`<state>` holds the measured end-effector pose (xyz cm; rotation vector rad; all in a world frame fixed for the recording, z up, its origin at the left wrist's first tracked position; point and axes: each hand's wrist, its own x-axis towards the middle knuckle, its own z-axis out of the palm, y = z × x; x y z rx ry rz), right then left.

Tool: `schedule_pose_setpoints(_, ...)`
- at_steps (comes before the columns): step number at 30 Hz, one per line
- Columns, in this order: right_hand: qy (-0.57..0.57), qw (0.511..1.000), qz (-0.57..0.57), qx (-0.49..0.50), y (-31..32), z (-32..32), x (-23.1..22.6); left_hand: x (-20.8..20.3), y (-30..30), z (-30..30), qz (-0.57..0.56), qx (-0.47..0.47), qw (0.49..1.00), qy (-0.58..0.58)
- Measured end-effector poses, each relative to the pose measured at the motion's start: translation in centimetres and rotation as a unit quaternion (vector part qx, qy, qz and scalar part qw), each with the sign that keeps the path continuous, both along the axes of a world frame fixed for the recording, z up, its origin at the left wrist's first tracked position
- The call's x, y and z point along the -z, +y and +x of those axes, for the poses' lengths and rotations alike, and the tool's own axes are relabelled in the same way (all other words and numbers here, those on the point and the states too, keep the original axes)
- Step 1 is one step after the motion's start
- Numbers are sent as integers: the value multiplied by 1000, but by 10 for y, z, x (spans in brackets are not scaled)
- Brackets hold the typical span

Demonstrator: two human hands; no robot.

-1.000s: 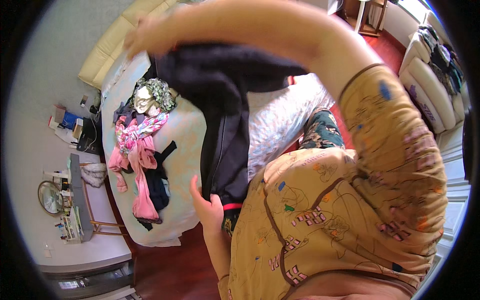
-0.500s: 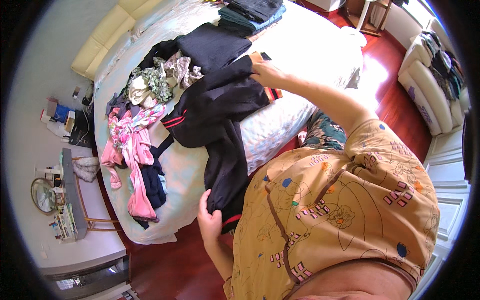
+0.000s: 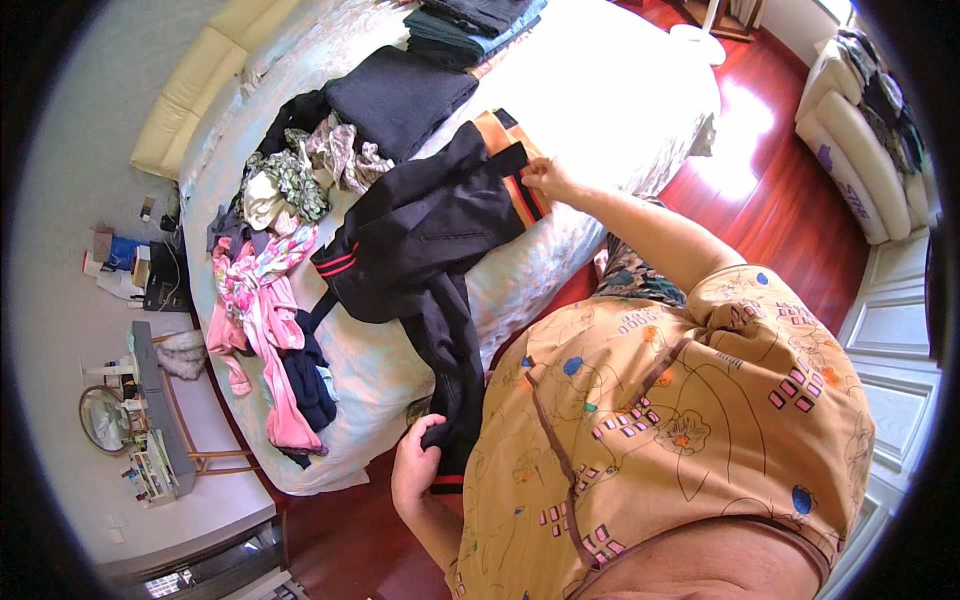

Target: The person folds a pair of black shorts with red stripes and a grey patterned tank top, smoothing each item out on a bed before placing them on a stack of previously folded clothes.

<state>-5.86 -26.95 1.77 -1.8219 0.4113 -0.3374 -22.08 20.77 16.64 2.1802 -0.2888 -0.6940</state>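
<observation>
Your left hand (image 3: 416, 462) is low in the head view, near the front of your shirt (image 3: 640, 430). Its fingers are bent and the thumb lies over black cloth, so it has hold of the long, narrow lower part of the black garment (image 3: 430, 225), just above an end with a red stripe. Your right hand (image 3: 545, 182) is farther out, its thumb and fingers pinched together on the garment's wide band of orange, black and red.

The garment stretches between your two hands. Its upper part lies over the bed (image 3: 370, 375), while the lower part comes off the near side toward you. Another end, with two red stripes, points left, near the pink clothes (image 3: 285, 400).

Those pink clothes lie in a loose heap with dark cloth beside them and a flowered cloth (image 3: 262, 268) at their top. Above that are a crumpled green-and-white cloth (image 3: 300, 185) and a dark folded garment (image 3: 402, 100). A stack of folded clothes (image 3: 470, 38) sits at the upper edge of the view, on the bed as well.

On your right, over the red floor (image 3: 790, 205), stands a cream sofa (image 3: 833, 130) with clothes (image 3: 880, 105) draped over it.
</observation>
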Motion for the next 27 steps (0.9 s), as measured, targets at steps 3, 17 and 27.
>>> schedule_pose_setpoints(3, -128, 977, -172, -24, 10, -9, -13, 5, -1, -5, -18, -28, 999, 3)
schedule_pose_setpoints(17, -59, 932, -84, -349, 14, 12, -143, -6, -14, -2, 3, -25, 999, -25)
schedule_pose_setpoints(27, 238, 914, -312, -107, -20, 142, -91, -9, -13, -10, 16, -44, 998, -37)
